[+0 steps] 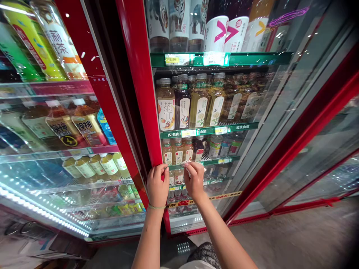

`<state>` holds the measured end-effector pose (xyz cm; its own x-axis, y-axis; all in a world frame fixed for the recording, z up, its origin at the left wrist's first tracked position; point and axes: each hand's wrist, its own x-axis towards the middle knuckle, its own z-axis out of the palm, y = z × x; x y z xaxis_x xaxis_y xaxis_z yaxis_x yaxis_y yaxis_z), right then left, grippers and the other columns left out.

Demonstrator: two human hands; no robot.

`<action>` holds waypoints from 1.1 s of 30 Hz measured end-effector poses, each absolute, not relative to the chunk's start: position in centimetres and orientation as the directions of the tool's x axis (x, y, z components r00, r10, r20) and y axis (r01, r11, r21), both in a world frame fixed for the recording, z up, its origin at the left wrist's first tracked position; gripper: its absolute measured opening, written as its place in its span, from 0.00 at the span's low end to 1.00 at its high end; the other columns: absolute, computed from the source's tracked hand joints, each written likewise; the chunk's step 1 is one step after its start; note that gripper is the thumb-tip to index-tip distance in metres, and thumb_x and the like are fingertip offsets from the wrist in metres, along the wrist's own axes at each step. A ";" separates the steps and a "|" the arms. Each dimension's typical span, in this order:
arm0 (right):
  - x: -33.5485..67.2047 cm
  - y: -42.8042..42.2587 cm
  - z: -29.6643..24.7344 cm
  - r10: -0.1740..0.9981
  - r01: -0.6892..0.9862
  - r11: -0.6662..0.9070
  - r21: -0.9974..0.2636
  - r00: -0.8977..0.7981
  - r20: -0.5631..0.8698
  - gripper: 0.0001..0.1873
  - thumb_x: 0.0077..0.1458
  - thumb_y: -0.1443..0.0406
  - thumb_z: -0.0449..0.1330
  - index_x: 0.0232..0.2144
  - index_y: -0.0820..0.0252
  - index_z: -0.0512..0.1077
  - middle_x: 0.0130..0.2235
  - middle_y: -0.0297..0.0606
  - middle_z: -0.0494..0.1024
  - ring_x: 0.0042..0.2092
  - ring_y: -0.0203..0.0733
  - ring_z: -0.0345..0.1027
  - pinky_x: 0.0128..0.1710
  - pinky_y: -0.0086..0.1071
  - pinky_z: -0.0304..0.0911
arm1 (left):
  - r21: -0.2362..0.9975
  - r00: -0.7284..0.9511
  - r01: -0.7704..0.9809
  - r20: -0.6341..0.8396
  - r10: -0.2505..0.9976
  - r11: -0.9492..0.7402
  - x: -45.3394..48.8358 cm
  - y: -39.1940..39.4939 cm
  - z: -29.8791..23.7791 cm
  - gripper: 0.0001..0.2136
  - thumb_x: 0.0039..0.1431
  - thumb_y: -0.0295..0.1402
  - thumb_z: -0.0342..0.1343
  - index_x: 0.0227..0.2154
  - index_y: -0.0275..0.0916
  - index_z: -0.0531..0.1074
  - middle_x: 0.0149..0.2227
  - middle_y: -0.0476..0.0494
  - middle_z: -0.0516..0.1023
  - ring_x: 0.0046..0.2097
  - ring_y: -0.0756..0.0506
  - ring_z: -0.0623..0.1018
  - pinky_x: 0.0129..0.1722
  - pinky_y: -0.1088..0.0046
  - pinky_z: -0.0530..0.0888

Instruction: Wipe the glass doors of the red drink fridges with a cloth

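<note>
My left hand (158, 185) is at the red door frame (140, 89) of a drinks fridge, its fingers curled over the frame's edge. A thin band circles that wrist. To its right, my right hand (195, 181) is closed on a crumpled white tissue (204, 169), which shows only in small bits past the fingers. This hand is in front of the glass door, level with a lower shelf. Behind the glass are rows of bottles, among them a peach-labelled tea bottle (166, 108) and a dark bottle (183, 106).
Green shelf edges (244, 59) carry price tags. On the left stands a second fridge with tilted-looking rows of drinks (86, 127). More red-framed doors (294, 138) run along the right. Grey floor (303, 239) shows below, and a yellow strip (215, 197) crosses the glass low down.
</note>
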<state>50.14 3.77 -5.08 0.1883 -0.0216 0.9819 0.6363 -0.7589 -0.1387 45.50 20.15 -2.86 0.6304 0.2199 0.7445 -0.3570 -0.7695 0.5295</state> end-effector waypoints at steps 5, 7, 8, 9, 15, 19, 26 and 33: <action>50.8 3.5 -4.4 -0.169 0.612 -0.757 -0.230 0.157 0.973 0.26 0.62 0.73 0.60 0.59 0.47 0.69 0.49 0.40 0.71 0.50 0.43 0.68 0.49 0.39 0.69 | 0.520 0.625 -0.380 0.754 0.202 -0.765 45.6 20.2 -2.9 0.06 0.70 0.34 0.54 0.41 0.43 0.75 0.39 0.46 0.80 0.42 0.46 0.79 0.45 0.68 0.75; 50.7 3.7 -5.6 -0.253 0.577 -0.765 -0.286 0.138 0.958 0.26 0.62 0.73 0.60 0.59 0.47 0.69 0.49 0.41 0.69 0.51 0.43 0.67 0.48 0.38 0.69 | 0.507 0.614 -0.391 0.765 0.192 -0.768 45.7 20.3 -2.9 0.06 0.70 0.33 0.53 0.42 0.43 0.75 0.39 0.46 0.81 0.43 0.46 0.79 0.46 0.69 0.75; 50.6 4.0 -6.3 -0.250 0.565 -0.774 -0.285 0.141 0.958 0.27 0.62 0.73 0.60 0.60 0.47 0.69 0.48 0.40 0.68 0.50 0.43 0.67 0.47 0.38 0.69 | 0.499 0.610 -0.399 0.771 0.183 -0.769 45.6 20.3 -2.9 0.06 0.70 0.33 0.53 0.42 0.43 0.75 0.39 0.47 0.81 0.43 0.46 0.80 0.46 0.69 0.75; 50.4 4.4 -6.8 -0.193 0.569 -0.780 -0.260 0.176 0.965 0.26 0.62 0.74 0.60 0.60 0.48 0.69 0.47 0.40 0.68 0.49 0.42 0.67 0.47 0.37 0.69 | 0.491 0.608 -0.409 0.775 0.171 -0.769 45.6 20.4 -2.9 0.06 0.71 0.32 0.52 0.42 0.43 0.75 0.39 0.47 0.81 0.44 0.46 0.80 0.47 0.69 0.75; 50.9 5.6 -6.3 -0.012 0.640 -0.758 -0.126 0.180 0.984 0.24 0.61 0.72 0.61 0.57 0.47 0.72 0.48 0.39 0.69 0.50 0.43 0.67 0.49 0.38 0.68 | 0.498 0.611 -0.440 0.776 0.158 -0.747 44.7 21.2 -2.9 0.08 0.71 0.30 0.51 0.45 0.44 0.74 0.42 0.48 0.82 0.45 0.48 0.81 0.47 0.71 0.76; 50.8 6.2 -6.7 -0.142 0.622 -0.752 -0.218 0.170 0.975 0.24 0.61 0.72 0.61 0.57 0.47 0.72 0.49 0.40 0.68 0.50 0.44 0.67 0.45 0.36 0.68 | 0.507 0.599 -0.407 0.777 0.197 -0.760 44.6 21.5 -3.5 0.06 0.70 0.32 0.54 0.44 0.43 0.74 0.40 0.47 0.81 0.43 0.47 0.80 0.46 0.71 0.76; 50.5 8.3 -5.3 0.038 0.704 -0.706 -0.077 0.146 0.989 0.26 0.59 0.73 0.63 0.58 0.48 0.73 0.46 0.40 0.72 0.49 0.44 0.66 0.51 0.39 0.66 | 0.479 0.554 -0.379 0.803 0.221 -0.792 45.1 21.4 -4.0 0.06 0.70 0.31 0.52 0.45 0.42 0.73 0.39 0.45 0.80 0.41 0.46 0.79 0.44 0.69 0.75; 50.5 8.4 -5.5 0.100 0.714 -0.698 -0.047 0.163 0.982 0.25 0.61 0.73 0.62 0.58 0.51 0.72 0.45 0.40 0.73 0.46 0.43 0.67 0.48 0.36 0.67 | 0.504 0.550 -0.367 0.796 0.255 -0.782 45.0 21.9 -3.6 0.06 0.71 0.31 0.51 0.42 0.42 0.73 0.38 0.46 0.78 0.41 0.46 0.78 0.43 0.70 0.75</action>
